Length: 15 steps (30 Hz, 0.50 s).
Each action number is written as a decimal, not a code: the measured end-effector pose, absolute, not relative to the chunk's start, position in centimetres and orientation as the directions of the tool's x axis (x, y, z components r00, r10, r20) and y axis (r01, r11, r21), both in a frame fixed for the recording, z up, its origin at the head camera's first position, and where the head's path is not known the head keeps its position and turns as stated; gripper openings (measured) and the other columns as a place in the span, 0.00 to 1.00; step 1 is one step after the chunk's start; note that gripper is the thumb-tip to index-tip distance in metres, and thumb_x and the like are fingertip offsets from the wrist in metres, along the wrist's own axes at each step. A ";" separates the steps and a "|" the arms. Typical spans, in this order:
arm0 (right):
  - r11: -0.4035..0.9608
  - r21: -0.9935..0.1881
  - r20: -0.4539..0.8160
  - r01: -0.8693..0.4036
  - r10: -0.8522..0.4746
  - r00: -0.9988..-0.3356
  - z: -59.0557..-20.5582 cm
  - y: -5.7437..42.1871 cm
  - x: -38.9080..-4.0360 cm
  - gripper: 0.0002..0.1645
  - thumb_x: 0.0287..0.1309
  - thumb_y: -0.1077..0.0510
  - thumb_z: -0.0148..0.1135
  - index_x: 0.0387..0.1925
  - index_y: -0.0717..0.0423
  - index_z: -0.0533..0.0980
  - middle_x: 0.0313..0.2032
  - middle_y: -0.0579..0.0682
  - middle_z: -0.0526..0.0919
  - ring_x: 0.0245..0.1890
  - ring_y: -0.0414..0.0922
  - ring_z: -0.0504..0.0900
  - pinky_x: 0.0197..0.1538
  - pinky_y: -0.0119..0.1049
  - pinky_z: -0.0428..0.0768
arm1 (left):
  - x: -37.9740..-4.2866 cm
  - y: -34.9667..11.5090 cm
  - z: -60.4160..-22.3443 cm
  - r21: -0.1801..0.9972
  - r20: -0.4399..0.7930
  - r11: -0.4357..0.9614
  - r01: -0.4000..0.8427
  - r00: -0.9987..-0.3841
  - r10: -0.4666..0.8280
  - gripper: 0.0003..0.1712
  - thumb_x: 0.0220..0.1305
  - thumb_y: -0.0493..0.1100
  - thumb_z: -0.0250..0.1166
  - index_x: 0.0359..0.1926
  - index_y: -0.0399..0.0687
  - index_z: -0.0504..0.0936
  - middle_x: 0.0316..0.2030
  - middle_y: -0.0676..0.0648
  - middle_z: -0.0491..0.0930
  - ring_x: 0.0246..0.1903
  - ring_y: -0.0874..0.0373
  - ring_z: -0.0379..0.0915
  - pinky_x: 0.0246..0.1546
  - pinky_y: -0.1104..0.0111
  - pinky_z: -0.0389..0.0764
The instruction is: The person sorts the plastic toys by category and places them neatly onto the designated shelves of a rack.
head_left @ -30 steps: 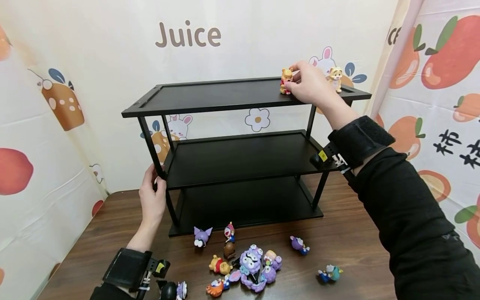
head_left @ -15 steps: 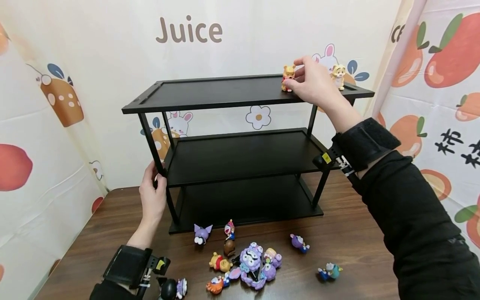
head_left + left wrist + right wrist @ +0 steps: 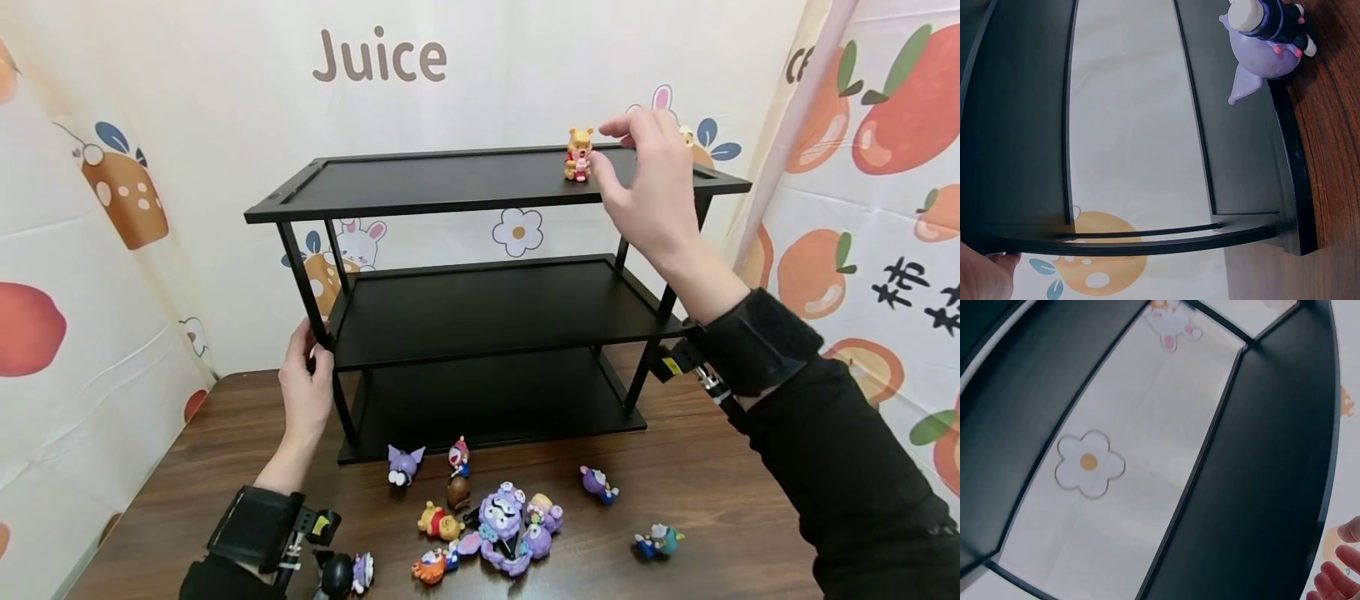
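Observation:
A three-tier black shelf rack stands on the wooden table. My left hand grips its left side at the middle tier, by the front post; only part of that hand shows in the left wrist view. On the top tier, toward the right, a yellow bear figurine in red stands upright. Just right of it is my right hand, its thumb and fingers spread apart with nothing between them. Fingertips of that hand appear at the right wrist view's edge. Behind it, a pale yellow figurine is mostly hidden.
Several small figurines lie before the rack: a purple-eared one, a bear on its side, an orange one, a teal one. A larger lilac figure lies among them. Printed cloth hangs behind.
My right hand has let go of the bear figurine and drawn back to the right, now covering most of the pale yellow figurine. The bear stays standing; my left hand keeps its grip.

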State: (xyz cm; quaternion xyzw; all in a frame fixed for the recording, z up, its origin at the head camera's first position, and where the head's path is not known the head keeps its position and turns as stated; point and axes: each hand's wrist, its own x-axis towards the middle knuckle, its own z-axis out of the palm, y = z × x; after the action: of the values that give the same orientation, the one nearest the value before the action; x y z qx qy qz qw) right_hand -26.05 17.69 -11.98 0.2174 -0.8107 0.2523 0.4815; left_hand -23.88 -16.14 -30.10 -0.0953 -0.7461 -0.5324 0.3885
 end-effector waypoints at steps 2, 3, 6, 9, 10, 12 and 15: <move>0.758 -0.146 0.920 -0.636 -0.132 -0.369 -12.6 17.7 -25.5 0.14 0.55 0.60 0.55 0.41 0.66 0.73 0.37 0.59 0.73 0.40 0.51 0.69 0.45 0.38 0.64 | -23.5 -15.9 -29.7 0.720 0.681 0.415 0.556 -0.681 -0.269 0.22 0.59 0.24 0.43 0.56 0.25 0.64 0.48 0.30 0.70 0.51 0.42 0.65 0.44 0.79 0.64; 0.749 -0.131 0.929 -0.650 -0.135 -0.343 -12.9 17.6 -25.3 0.13 0.54 0.61 0.55 0.40 0.67 0.74 0.36 0.60 0.74 0.39 0.51 0.69 0.44 0.38 0.64 | -23.5 -15.9 -29.6 0.719 0.682 0.415 0.558 -0.680 -0.267 0.22 0.59 0.24 0.43 0.56 0.25 0.64 0.48 0.30 0.70 0.51 0.42 0.65 0.44 0.79 0.63; 0.735 -0.100 0.947 -0.671 -0.137 -0.291 -13.8 17.8 -24.6 0.12 0.53 0.62 0.56 0.38 0.66 0.75 0.35 0.60 0.75 0.38 0.52 0.70 0.43 0.38 0.64 | -23.5 -15.9 -29.6 0.717 0.685 0.412 0.563 -0.678 -0.265 0.22 0.59 0.24 0.43 0.55 0.25 0.64 0.48 0.30 0.70 0.51 0.41 0.65 0.44 0.78 0.63; 0.712 -0.105 0.960 -0.695 -0.109 -0.257 -14.8 18.1 -24.1 0.10 0.52 0.64 0.57 0.37 0.66 0.76 0.36 0.58 0.76 0.39 0.52 0.70 0.42 0.37 0.64 | -23.5 -15.9 -29.6 0.717 0.686 0.410 0.565 -0.677 -0.266 0.22 0.59 0.24 0.43 0.55 0.25 0.64 0.48 0.29 0.70 0.51 0.42 0.65 0.44 0.78 0.63; 0.706 -0.107 0.965 -0.700 -0.096 -0.244 -15.2 18.3 -24.0 0.10 0.51 0.64 0.57 0.36 0.66 0.76 0.36 0.58 0.76 0.39 0.51 0.70 0.42 0.36 0.63 | -23.5 -15.9 -29.6 0.717 0.685 0.410 0.564 -0.678 -0.267 0.22 0.59 0.24 0.42 0.56 0.25 0.64 0.48 0.29 0.70 0.51 0.42 0.65 0.44 0.78 0.63; 0.694 -0.117 0.974 -0.710 -0.061 -0.220 -16.2 18.8 -23.8 0.09 0.50 0.65 0.58 0.35 0.65 0.77 0.37 0.57 0.77 0.40 0.51 0.71 0.42 0.35 0.63 | -23.5 -15.9 -29.7 0.720 0.682 0.411 0.559 -0.681 -0.268 0.22 0.59 0.24 0.42 0.56 0.25 0.63 0.48 0.29 0.70 0.51 0.43 0.65 0.43 0.78 0.63; 0.698 -0.141 0.980 -0.702 -0.002 -0.199 -17.9 19.7 -23.6 0.09 0.48 0.65 0.58 0.34 0.65 0.77 0.37 0.58 0.78 0.40 0.52 0.71 0.41 0.34 0.63 | -23.5 -16.0 -29.8 0.726 0.675 0.410 0.553 -0.686 -0.270 0.22 0.59 0.24 0.42 0.56 0.26 0.63 0.48 0.30 0.70 0.51 0.44 0.64 0.43 0.79 0.63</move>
State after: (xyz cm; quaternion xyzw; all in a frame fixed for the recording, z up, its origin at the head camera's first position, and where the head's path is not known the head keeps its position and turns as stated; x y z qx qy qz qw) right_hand -23.61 19.68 -17.87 0.2466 -0.7136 0.3003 0.5830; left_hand -23.54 -15.96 -29.77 -0.0946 -0.7464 -0.5348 0.3846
